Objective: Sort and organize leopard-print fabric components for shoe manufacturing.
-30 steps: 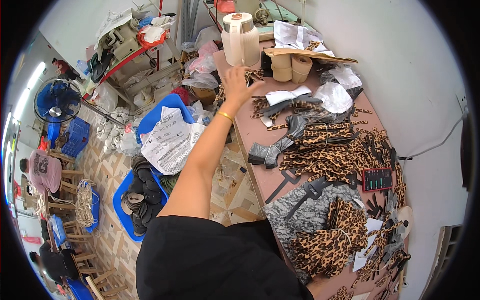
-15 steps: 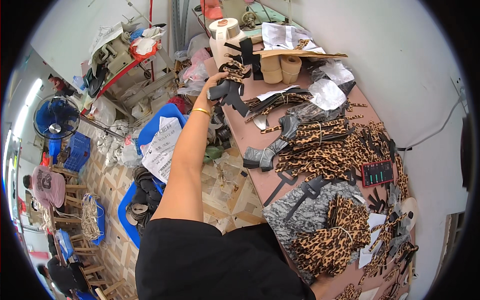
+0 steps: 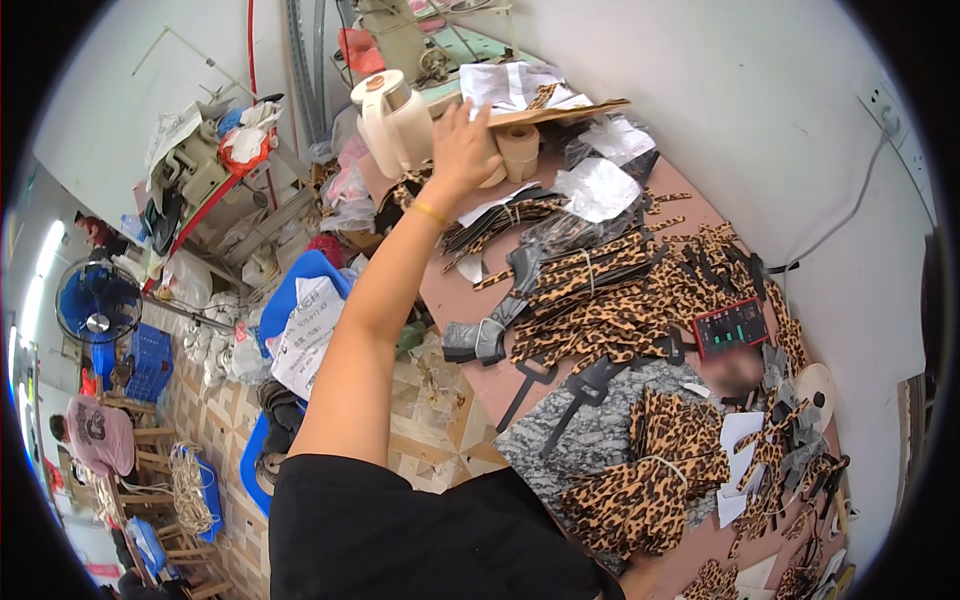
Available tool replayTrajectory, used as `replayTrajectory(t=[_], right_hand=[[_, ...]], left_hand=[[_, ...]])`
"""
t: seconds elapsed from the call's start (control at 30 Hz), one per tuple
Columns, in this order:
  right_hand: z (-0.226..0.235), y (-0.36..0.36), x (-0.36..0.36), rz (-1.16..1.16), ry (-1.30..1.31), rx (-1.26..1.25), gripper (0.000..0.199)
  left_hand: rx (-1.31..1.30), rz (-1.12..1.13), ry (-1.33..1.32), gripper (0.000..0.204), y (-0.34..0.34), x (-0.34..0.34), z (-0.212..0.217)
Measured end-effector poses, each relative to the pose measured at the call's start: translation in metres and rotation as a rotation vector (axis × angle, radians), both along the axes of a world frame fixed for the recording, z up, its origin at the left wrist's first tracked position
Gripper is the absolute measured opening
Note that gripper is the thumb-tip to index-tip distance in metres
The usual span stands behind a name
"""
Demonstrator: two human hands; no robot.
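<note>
In the head view, your left hand (image 3: 465, 145) is stretched out at the top of the table (image 3: 450, 295), in front of an upright roll (image 3: 518, 152) and beside the flask (image 3: 392, 128); its fingers are spread and nothing shows between them, though the palm is turned away, and whether it touches the roll cannot be told. Your right hand (image 3: 645, 574) is cut by the lower edge, just beside the leopard bundle (image 3: 650, 480); whether it is spread, pressed together or pinching a strip, you cannot tell from here. The bundle lies on the grey slab (image 3: 612, 415), near you, with a pale tie round its middle. As for what looks done: this bundle is tied, and so are the strips (image 3: 590, 278) farther up and the grey pieces (image 3: 480, 340) at the table's left side. What looks left is the loose strips (image 3: 640, 318) spread across the middle and more loose pieces along the right; how many remain is too tangled to judge. The bundle seems bent at its tie, so it has no single straight axis: one end fans away from you, toward the loose strips, the other toward the lower left.
</note>
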State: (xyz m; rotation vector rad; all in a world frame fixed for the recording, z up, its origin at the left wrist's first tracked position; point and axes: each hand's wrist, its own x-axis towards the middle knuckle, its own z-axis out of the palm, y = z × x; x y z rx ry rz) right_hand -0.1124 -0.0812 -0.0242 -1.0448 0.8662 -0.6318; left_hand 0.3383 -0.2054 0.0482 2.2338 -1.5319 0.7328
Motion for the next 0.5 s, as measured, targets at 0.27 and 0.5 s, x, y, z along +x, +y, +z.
replayTrajectory(t=[0.27, 0.5], right_hand=[[-0.018, 0.000, -0.046, -0.157, -0.042, 0.159, 0.048], [-0.030, 0.010, -0.074, -0.281, -0.074, 0.281, 0.048]], left_hand=[[0.107, 0.109, 0.226, 0.023, -0.100, 0.003, 0.004], [-0.414, 0.175, 0.126, 0.039, -0.103, 0.009, 0.062]])
